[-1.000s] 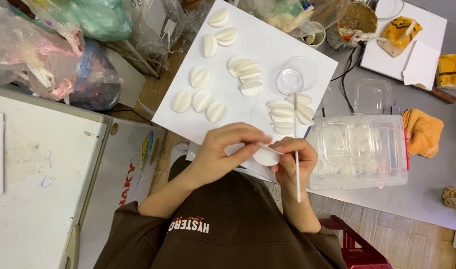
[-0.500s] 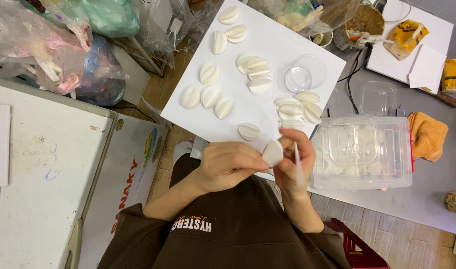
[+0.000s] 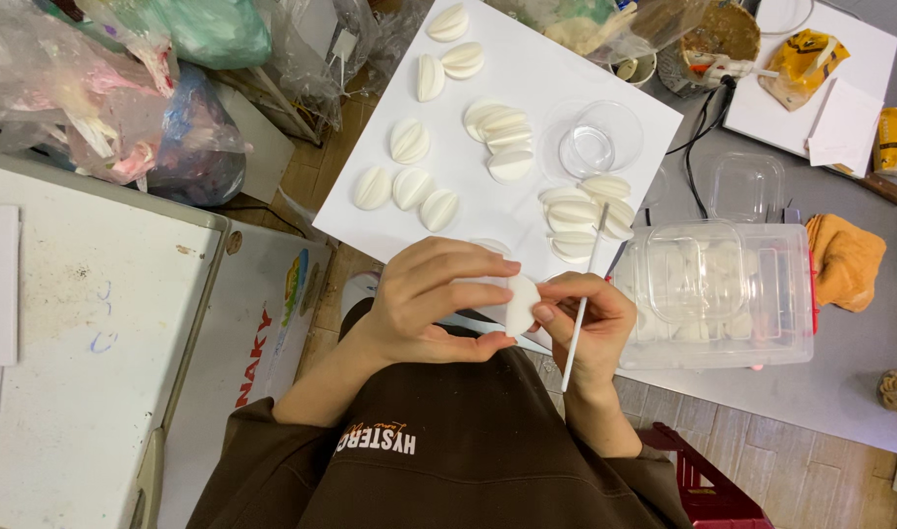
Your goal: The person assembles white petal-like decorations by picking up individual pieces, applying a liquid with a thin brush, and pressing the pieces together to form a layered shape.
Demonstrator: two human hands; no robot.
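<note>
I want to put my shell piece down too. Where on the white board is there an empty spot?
The white board is bare along its upper middle, between the top shell pieces and the clear round dish, and along the left near edge beside the row of three pieces. The right side, by the stacked pieces, is crowded.

Left hand (image 3: pixel 434 299) pinching a white shell (image 3: pixel 522 304), right hand (image 3: pixel 590 323) touching it while gripping a thin white stick (image 3: pixel 581 309). Beyond, more shells (image 3: pixel 414 186) on a white board (image 3: pixel 527 59); right, a clear box (image 3: pixel 718 294).
</note>
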